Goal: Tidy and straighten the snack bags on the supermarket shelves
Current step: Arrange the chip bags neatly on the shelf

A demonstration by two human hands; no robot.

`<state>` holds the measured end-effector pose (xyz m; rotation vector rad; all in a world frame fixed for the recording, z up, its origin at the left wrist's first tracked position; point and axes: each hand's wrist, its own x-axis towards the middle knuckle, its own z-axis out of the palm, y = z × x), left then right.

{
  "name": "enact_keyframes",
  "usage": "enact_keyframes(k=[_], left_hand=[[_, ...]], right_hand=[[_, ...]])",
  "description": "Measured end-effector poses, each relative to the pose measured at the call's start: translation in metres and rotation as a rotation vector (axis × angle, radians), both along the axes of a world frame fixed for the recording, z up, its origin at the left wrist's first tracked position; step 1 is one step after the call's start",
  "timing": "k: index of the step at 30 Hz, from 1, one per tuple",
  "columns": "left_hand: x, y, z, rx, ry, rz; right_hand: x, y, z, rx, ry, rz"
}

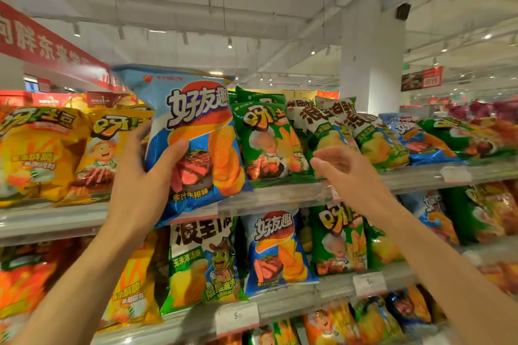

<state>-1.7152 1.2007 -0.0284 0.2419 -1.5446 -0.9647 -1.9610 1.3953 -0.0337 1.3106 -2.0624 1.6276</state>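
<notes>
Head view, top shelf (280, 196) of a snack aisle. Left hand (145, 173) holds a large blue chip bag (196, 134) by its left edge, thumb across the front, remaining fingers behind the pack and not visible. The bag is upright, slightly tilted, its bottom corner hanging over the shelf lip and price rail, so it is in front of the row rather than seated in it. Right hand (344, 168) holds nothing: fingers loosely spread and half curled, just in front of the white-and-green bags (322, 131), close to the shelf edge; contact with any bag cannot be confirmed. State of the top shelf: yellow bags (42, 154) on the left lean and overlap; the green bag (266, 143) next to the held pack stands fairly straight; the white-and-green bags and the small blue bag (420, 143) further right lie tipped toward the right, not faced up. Lower shelf (322, 291): another blue bag (277, 249) and a green-and-white bag (201, 266) stand roughly upright, though bags at the frame edges are too blurred to judge. Judgement: task is early to midway. One bag is in hand and not yet placed; a gap between the yellow and green bags looks like its probable slot. Remaining work appears to be seating this bag, then righting the slumped packs on the right of the top shelf and squaring the yellow ones.
</notes>
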Motion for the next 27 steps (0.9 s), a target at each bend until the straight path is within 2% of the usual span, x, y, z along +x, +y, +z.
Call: enact_keyframes(k=[9, 17, 27], left_hand=[[-0.043, 0.061, -0.035, 0.050, -0.050, -0.236], [-0.121, 0.133, -0.066, 0.210, -0.054, -0.276], [-0.265, 0.241, -0.074, 0.220, -0.065, -0.208]], right_hand=[[-0.022, 0.076, -0.059, -0.110, -0.324, 0.080], [-0.101, 0.148, -0.081, -0.124, -0.362, 0.076], [-0.246, 0.245, -0.091, -0.102, -0.377, 0.132]])
